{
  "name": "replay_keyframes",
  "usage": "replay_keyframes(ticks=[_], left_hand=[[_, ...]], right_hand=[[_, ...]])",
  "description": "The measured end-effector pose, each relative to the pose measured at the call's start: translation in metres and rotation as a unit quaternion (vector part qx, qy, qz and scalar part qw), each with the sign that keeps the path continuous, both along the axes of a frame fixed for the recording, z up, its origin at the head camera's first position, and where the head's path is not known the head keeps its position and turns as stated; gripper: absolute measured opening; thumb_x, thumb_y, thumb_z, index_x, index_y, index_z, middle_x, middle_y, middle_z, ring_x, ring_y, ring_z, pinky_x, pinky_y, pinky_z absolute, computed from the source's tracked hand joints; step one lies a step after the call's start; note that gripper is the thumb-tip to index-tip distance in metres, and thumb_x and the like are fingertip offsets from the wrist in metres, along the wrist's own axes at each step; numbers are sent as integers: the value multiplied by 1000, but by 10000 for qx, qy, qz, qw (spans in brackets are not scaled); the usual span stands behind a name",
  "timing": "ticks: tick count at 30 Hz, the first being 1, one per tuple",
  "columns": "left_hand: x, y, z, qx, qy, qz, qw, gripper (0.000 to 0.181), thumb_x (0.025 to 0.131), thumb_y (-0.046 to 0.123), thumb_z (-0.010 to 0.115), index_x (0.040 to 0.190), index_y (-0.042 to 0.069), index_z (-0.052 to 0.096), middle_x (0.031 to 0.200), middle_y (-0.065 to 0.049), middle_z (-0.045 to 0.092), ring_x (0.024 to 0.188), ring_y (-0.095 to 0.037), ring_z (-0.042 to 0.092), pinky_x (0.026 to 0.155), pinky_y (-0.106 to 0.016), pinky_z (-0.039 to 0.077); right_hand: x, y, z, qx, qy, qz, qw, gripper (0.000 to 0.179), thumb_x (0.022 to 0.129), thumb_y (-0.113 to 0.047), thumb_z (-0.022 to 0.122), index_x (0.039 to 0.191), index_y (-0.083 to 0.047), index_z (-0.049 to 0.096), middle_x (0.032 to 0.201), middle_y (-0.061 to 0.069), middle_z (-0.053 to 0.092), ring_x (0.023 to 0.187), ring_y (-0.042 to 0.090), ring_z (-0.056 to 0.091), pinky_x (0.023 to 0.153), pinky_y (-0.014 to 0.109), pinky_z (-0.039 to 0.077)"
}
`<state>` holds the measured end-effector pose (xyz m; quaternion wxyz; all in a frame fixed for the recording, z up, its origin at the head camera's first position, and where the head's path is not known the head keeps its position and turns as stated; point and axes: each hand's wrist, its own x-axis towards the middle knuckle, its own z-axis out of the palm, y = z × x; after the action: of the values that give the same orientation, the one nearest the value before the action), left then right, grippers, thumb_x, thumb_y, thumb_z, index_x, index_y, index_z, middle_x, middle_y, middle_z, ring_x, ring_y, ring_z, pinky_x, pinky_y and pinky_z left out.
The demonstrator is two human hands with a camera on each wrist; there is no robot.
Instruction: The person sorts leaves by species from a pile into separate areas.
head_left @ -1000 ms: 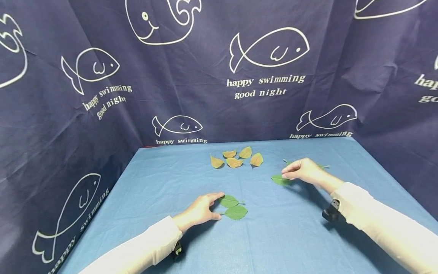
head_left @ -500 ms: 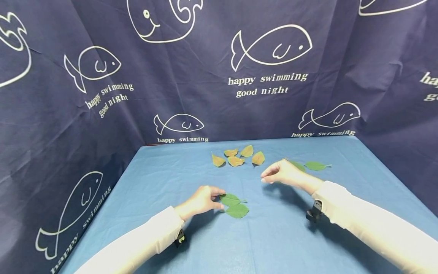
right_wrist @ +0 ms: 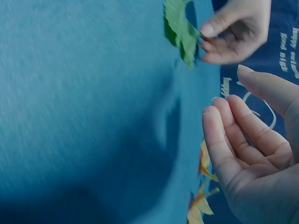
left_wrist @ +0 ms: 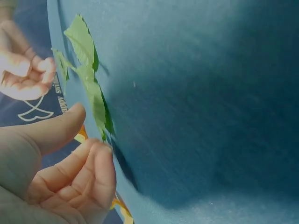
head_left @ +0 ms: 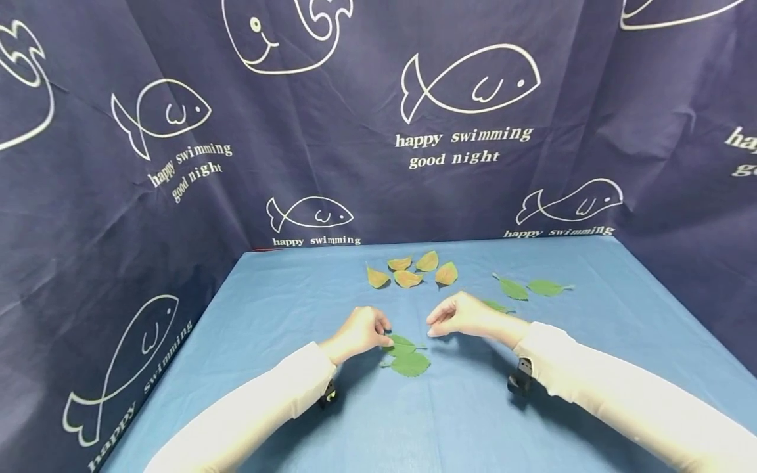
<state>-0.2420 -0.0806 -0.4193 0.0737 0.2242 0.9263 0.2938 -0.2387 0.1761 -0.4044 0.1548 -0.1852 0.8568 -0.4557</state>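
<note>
Two green leaves lie overlapping near the middle of the table, an upper leaf (head_left: 401,345) and a lower leaf (head_left: 411,363). My left hand (head_left: 362,332) hovers at the left end of the upper leaf. In the left wrist view its thumb (left_wrist: 70,123) and bent fingers stand apart, with the leaf tip (left_wrist: 100,116) just beyond them. Across from it, my right hand (head_left: 464,316) hangs over the table to the right of the pair. Its fingers (right_wrist: 233,135) are loosely bent, and nothing lies between them and the thumb.
Several yellow-brown leaves (head_left: 408,278) lie in a group at the back of the blue table (head_left: 378,420). On the right are two green leaves (head_left: 547,287) and a third green leaf (head_left: 498,306), partly behind my right hand. A dark blue fish-print curtain (head_left: 331,151) surrounds the table.
My right hand has let go of a green leaf at the right and moved left toward the middle. The left hand has lifted a little and shifted slightly toward the back and right.
</note>
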Motion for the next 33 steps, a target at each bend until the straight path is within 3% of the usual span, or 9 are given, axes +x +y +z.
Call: replay_keyframes(ticks=[5,10,17,26,33], left_hand=[[-6,0,2,113,-172,178,9996,17,72,13,86,76,8,70,64,2,64,56,-8,57,54,-21,50],[-8,0,2,60,-460,395,9981,18,69,13,87,72,11,70,60,3,66,51,-10,60,55,-21,52],[-8,-3,0,287,-897,469,9945,16,70,8,86,74,10,71,61,1,67,54,-18,64,53,-24,54],[-6,-2,-3,225,-971,337,9944,11,73,9,84,72,10,73,61,0,68,52,-13,63,52,-24,55],[-6,0,-5,242,-657,144,9974,21,70,9,86,81,8,68,65,2,60,54,-10,54,51,-22,50]], right_hand=[[3,-8,-10,-419,-315,213,9984,36,77,-9,78,107,9,69,88,14,74,73,10,68,71,23,56],[8,-12,-18,-559,-439,289,9971,35,75,-6,78,106,9,68,86,12,73,71,10,66,66,22,55],[13,-23,-22,-335,-79,314,9989,33,70,-5,83,99,7,71,78,8,71,64,7,61,56,19,52],[14,-28,-20,55,394,519,9979,27,69,-5,83,92,3,72,72,5,69,60,5,58,53,19,51],[16,-31,-20,272,548,588,9964,22,70,-4,83,89,-1,74,71,1,67,60,5,57,52,18,50]])
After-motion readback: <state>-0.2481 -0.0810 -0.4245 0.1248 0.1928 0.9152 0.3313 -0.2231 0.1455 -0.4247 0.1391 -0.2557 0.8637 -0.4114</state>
